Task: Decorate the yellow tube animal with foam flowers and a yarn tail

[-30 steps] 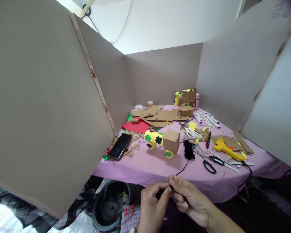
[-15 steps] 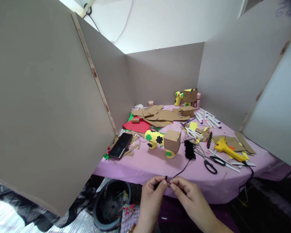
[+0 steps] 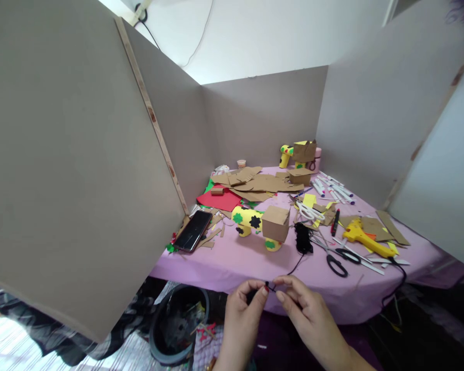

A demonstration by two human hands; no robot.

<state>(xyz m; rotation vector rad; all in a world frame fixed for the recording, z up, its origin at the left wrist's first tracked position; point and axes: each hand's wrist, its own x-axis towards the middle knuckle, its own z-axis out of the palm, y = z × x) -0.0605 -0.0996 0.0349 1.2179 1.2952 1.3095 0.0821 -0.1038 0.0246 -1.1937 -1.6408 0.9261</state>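
Observation:
Both my hands are raised in front of the table's near edge, fingertips almost touching. My left hand (image 3: 243, 314) and my right hand (image 3: 303, 309) each pinch a thin black yarn strand (image 3: 294, 268). The strand runs up from my fingers to a black yarn bundle (image 3: 302, 238) lying on the pink tablecloth (image 3: 235, 263). Just beyond stands a yellow paper-roll figure (image 3: 247, 220) with green and black flower spots and a cardboard box (image 3: 275, 222) for a head.
A phone (image 3: 192, 231) lies at the left. Black-handled scissors (image 3: 335, 260), a yellow glue gun (image 3: 365, 238), markers (image 3: 332, 188), cardboard scraps (image 3: 255, 181) and red paper (image 3: 218, 200) litter the table. Grey partition boards (image 3: 69, 170) wall it in. A grey bin (image 3: 180, 324) sits below.
My hands have risen slightly and shifted between pinches on the strand; the right fingers have moved a little away from the left. The objects on the table have not moved.

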